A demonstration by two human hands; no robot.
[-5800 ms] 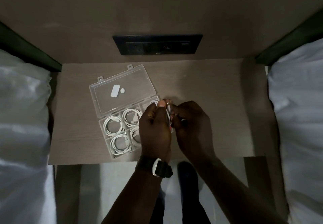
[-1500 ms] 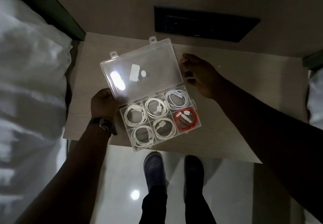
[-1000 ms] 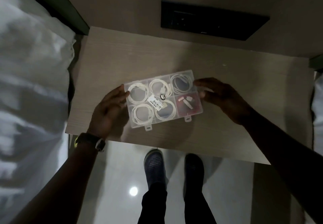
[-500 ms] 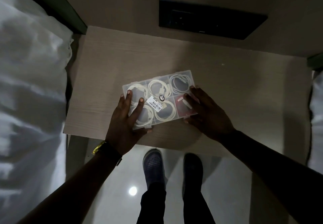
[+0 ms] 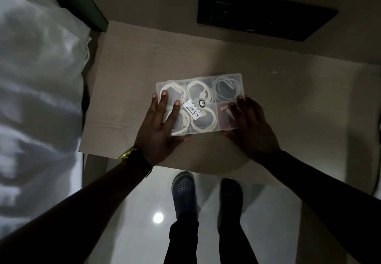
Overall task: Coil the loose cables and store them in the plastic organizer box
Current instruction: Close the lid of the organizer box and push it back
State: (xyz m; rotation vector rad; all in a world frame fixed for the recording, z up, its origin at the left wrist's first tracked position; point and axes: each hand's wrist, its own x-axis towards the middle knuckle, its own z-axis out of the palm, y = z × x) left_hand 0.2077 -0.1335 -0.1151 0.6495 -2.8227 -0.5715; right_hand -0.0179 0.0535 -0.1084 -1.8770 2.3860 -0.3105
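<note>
Head view, the only one supplied. The plastic organizer box (image 5: 201, 104) lies flat on the wooden bedside table (image 5: 132, 74), towards the near edge, with its clear lid closed. It has six compartments in two rows of three. Five hold coiled white cables (image 5: 198, 92); the near right compartment holds a red cable (image 5: 223, 117), partly covered by fingers. A white price label (image 5: 193, 109) and a small black round sticker (image 5: 202, 103) sit on the lid near its middle. The left hand (image 5: 159, 132) lies palm down over the left end of the box, fingers spread and extended flat across the lid, fingertips reaching the far left compartment; the thumb runs along the near edge of the box. A watch with a gold-coloured clasp (image 5: 132, 156) is on that wrist. The right hand (image 5: 250, 130) rests on the right end of the box, fingers slightly apart and laid on the lid over the near right compartment, the thumb at the near right corner. Neither hand pinches anything; both lie flat on the lid. White bedding (image 5: 37, 99) lies to the left of the table. A black socket panel (image 5: 266, 14) is set in the wall behind it. Below the table edge, two shoes (image 5: 183, 191) stand on a glossy floor. Lighting is dim.
</note>
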